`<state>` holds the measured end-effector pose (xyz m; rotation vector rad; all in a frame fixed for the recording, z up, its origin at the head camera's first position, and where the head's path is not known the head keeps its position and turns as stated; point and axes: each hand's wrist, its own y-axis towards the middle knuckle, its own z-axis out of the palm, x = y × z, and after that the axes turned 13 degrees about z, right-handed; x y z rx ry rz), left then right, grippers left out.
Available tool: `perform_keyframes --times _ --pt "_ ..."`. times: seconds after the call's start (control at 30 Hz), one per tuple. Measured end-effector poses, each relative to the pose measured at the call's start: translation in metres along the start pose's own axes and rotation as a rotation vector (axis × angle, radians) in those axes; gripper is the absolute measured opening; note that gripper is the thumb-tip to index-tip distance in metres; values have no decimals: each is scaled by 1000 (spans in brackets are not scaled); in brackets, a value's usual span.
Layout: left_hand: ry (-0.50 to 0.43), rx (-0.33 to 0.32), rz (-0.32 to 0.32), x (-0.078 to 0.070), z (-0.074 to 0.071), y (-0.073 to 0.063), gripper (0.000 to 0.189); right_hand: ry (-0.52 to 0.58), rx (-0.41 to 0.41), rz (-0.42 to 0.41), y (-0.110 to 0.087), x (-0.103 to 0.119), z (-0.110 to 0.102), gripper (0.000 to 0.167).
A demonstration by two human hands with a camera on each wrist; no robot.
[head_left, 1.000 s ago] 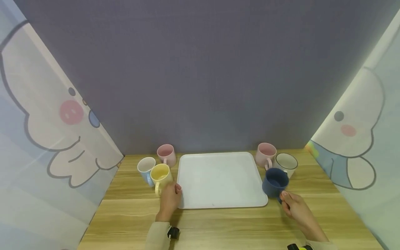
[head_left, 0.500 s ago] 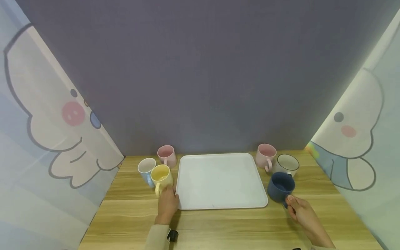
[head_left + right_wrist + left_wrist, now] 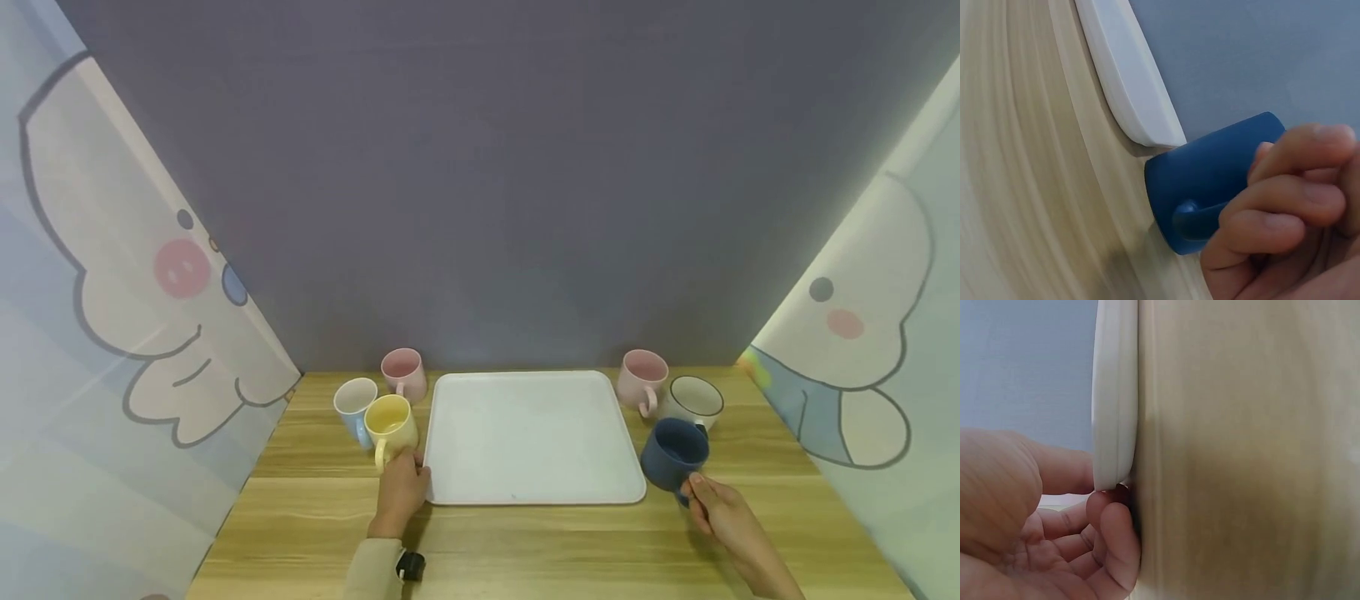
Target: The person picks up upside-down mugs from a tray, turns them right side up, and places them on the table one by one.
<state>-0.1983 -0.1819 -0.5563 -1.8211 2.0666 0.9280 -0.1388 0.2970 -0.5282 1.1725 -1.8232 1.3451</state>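
My left hand is at the near left corner of a white tray. In the left wrist view, its thumb lies against the tray rim and its curled fingers reach beneath, pinching the edge. A yellow mug stands just beyond that hand. With thumb and curled fingers, my right hand grips the handle of a dark blue mug, right of the tray. The right wrist view shows this blue mug upright close to the tray's corner; its handle is partly hidden by the fingers.
Left of the tray are a light blue mug and a pink mug. To its right stand another pink mug and a white dark-rimmed mug, just behind the blue one. A grey panel closes off the wooden table's back.
The dark blue mug in my right hand has shifted slightly right and nearer, away from the tray's edge. My left hand has drawn down a little at the tray's corner.
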Motion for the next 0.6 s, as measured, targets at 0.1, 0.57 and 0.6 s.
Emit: perform_keyframes --times 0.1,0.57,0.6 --pt "-6 10 6 -1 1 -1 9 -43 -5 44 -5 0 -4 45" --pt "97 -43 52 -23 0 0 13 -9 -411 -199 -20 30 11 29" --pt "123 -59 60 -27 -1 0 14 -2 -389 -242 -18 34 14 26"
